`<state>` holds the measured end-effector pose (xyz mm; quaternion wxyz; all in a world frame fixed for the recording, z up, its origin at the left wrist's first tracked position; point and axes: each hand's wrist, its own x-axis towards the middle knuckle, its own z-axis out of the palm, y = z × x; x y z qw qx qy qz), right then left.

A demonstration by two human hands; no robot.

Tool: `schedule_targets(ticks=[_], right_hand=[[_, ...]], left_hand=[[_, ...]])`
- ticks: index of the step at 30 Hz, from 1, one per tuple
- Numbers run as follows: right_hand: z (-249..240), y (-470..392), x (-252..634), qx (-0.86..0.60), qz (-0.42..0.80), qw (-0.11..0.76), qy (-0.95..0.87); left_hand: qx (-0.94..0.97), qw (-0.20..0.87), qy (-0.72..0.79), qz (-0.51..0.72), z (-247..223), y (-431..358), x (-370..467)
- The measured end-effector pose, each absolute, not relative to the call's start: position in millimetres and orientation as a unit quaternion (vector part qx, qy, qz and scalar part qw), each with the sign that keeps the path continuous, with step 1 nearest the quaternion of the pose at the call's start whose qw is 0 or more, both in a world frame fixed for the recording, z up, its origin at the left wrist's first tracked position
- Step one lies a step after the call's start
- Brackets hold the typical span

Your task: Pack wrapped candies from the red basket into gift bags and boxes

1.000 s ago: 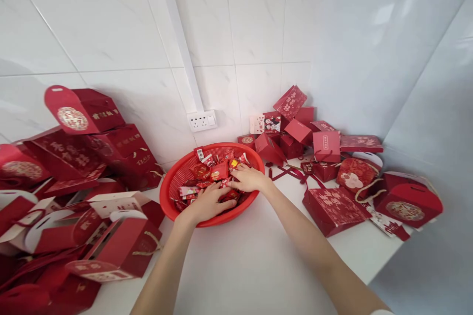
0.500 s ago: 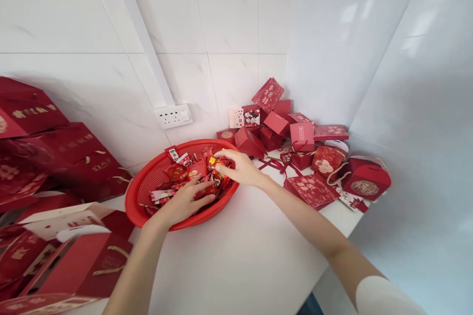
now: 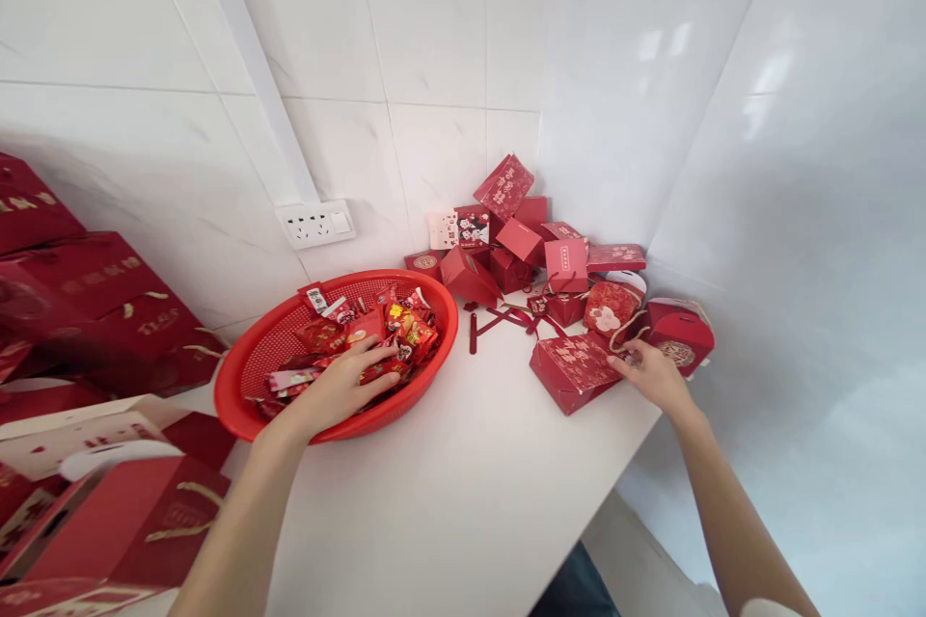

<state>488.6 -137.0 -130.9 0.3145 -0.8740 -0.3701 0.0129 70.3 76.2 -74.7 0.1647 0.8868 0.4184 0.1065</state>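
Note:
My left hand [image 3: 348, 388] rests over a heap of small red-wrapped packets [image 3: 405, 333] in a red plastic basket [image 3: 242, 347]. Its fingers are spread, and no packet is seen gripped in it. On the right side of the table, my right hand [image 3: 655, 374] is at the right end of a red patterned gift box [image 3: 571, 371]. Thumb and fingers close on that end, and part of the grip is hidden. A rounded red box [image 3: 612, 304] with a rope handle stands just behind, and another handled box [image 3: 680, 328] is beyond the hand.
More red gift boxes [image 3: 521, 241] are piled in the corner against the tiled wall. Dark red ribbons [image 3: 506, 316] lie on the white table [image 3: 434, 492]. Large red boxes [image 3: 108, 299] are stacked at the left. A wall socket [image 3: 314, 224] is above the basket.
My right hand has left the basket and moved right to the patterned gift box, which now looks slightly tilted. My left hand stays over the packets. The view has shifted a little.

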Motion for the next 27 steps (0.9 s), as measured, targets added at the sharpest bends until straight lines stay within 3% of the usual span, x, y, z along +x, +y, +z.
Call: schedule_targets(ticks=[7, 15, 21, 27], right_hand=[[-153, -132, 473, -0.889, -0.009, 0.282, -0.36], [-155, -130, 462, -0.886, -0.003, 0.311, -0.344], [-159, -124, 455, -0.863, 0.016, 0.387, -0.324], [-150, -120, 449, -0.797, 0.038, 0.518, -0.308]], left_hand=[[0.888, 0.157, 0.415, 0.116, -73, 75, 70], [0.893, 0.166, 0.396, 0.134, -73, 76, 70], [0.89, 0.168, 0.399, 0.145, -71, 72, 71], [0.887, 0.169, 0.401, 0.153, -73, 72, 69]])
